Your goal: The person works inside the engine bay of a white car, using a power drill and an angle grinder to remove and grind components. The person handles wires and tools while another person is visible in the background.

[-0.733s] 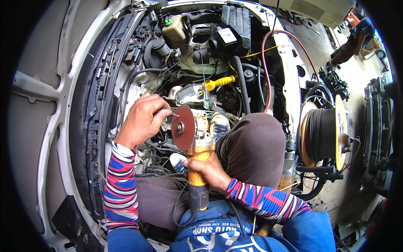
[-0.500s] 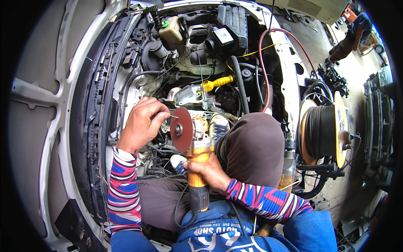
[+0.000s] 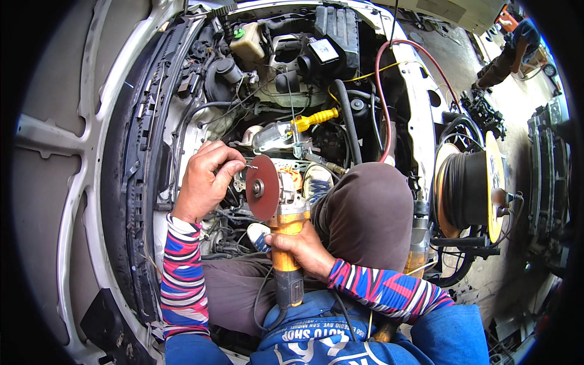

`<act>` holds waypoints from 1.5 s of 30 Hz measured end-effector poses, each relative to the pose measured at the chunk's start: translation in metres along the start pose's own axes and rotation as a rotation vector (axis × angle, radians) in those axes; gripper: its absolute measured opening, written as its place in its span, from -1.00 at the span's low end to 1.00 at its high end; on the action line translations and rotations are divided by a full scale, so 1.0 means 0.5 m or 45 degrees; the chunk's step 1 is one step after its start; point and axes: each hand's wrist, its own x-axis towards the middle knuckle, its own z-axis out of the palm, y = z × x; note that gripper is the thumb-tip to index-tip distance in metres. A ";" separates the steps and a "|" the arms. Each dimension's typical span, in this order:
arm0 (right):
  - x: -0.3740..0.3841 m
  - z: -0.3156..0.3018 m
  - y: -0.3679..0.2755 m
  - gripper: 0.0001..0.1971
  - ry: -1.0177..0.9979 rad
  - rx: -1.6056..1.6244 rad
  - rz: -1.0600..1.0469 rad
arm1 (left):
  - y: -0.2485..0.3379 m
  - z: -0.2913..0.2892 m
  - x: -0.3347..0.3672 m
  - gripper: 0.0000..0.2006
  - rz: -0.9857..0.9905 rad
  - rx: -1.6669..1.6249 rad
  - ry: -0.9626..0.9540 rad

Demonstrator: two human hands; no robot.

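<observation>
My left hand [image 3: 208, 181] is closed, its thumb and forefinger pinching a thin metal drill bit [image 3: 251, 166]. The bit's end is at the upper left face of a reddish-brown disc [image 3: 265, 198]; whether they touch I cannot tell. That disc is fitted to a yellow angle grinder [image 3: 286, 260], held upright with its grey rear end against my lap. My right hand [image 3: 306, 248] wraps round the grinder's body, thumb across the front. A black cord runs from its lower end.
I sit in an open car engine bay, one knee [image 3: 371, 213] raised beside the grinder. A yellow-handled work lamp [image 3: 313, 120] hangs ahead. At right stand a cable reel [image 3: 463, 185] and a second yellow power tool [image 3: 417, 243]. Another person [image 3: 511, 55] is at far right.
My left hand and forearm have shifted very slightly to the right, the drill bit still pinched. The grinder and my right hand stay almost unmoved.
</observation>
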 end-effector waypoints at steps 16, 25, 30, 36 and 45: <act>-0.001 0.000 -0.007 -0.50 -0.014 -0.023 0.016 | 0.011 -0.017 0.016 -0.91 0.057 0.191 -0.068; 0.003 -0.002 0.000 -0.49 -0.014 0.005 -0.002 | 0.010 -0.019 0.021 -0.93 0.050 0.202 -0.129; -0.002 0.005 -0.001 -0.62 0.047 0.073 -0.001 | 0.008 -0.021 0.021 -0.91 0.035 0.218 -0.173; -0.004 0.008 -0.006 -0.61 0.061 0.055 0.009 | 0.007 -0.023 0.023 -0.92 0.044 0.225 -0.187; 0.002 -0.001 0.004 -0.54 0.034 -0.007 0.000 | 0.004 -0.023 0.023 -0.93 0.046 0.212 -0.207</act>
